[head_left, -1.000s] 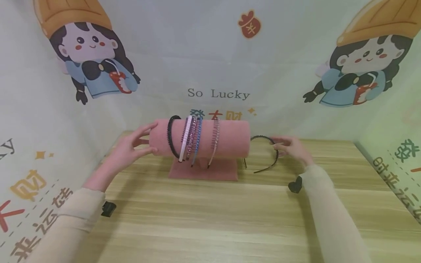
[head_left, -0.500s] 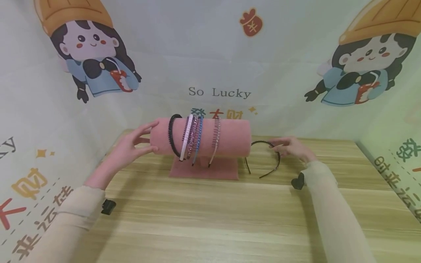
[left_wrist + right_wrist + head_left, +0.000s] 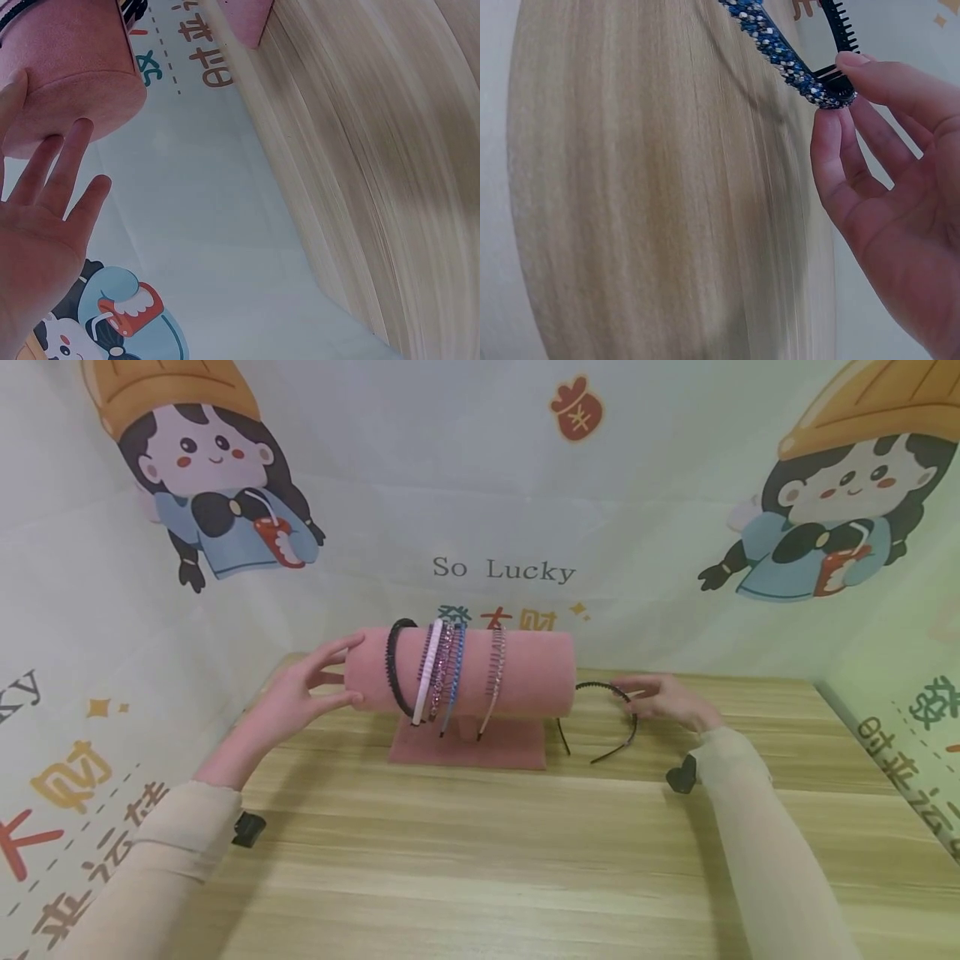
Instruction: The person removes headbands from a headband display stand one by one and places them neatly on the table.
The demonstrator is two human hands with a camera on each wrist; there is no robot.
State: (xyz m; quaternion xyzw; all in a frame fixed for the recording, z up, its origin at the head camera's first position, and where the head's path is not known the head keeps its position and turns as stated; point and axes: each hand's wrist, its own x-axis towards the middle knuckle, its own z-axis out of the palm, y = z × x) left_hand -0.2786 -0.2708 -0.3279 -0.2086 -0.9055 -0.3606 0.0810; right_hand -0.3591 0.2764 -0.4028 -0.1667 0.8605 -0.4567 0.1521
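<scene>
Wood-grain tabletop [image 3: 480, 860] in front of the pink stand [image 3: 536, 677]; right hand [image 3: 667, 697], beside its right end, pinches a beaded headband [image 3: 771, 52]; left hand [image 3: 288, 693], fingers apart, touches its left end; more headbands [image 3: 427, 672] straddle it, printed backdrop [image 3: 480, 460] behind!

Compared with a second ago, the black headband [image 3: 635, 724] pinched by the right hand [image 3: 663, 697] is lower beside the right end of the pink roll [image 3: 536, 672]. Its arched top has dropped, and both tips sit further down. The left tip, which barely showed past the roll, is now seen more fully. In the last half second it has shifted only very slightly. The head view has drifted too: roll and printed backdrop [image 3: 480, 510] appear slightly higher and further right.
</scene>
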